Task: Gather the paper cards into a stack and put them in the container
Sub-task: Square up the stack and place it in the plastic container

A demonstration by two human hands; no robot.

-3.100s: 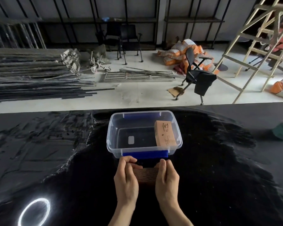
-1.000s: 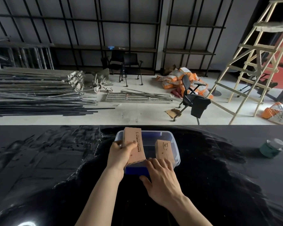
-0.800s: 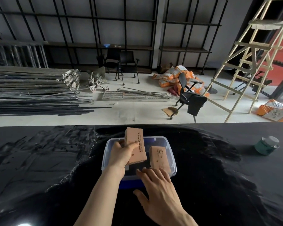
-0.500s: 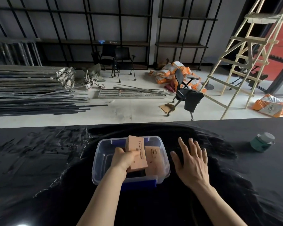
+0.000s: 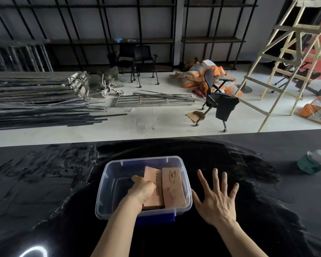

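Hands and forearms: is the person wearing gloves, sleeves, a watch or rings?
Nothing visible. The left hand and right hand are bare, without gloves or rings, and both forearms are uncovered to the frame's bottom edge, with no sleeve, watch or band.

The left hand (image 5: 144, 190) is reached forward toward twelve o'clock, its fingers curled closed in a grip, forearm extended. The right hand (image 5: 218, 199) is held flat at two o'clock, palm down, fingers spread wide.
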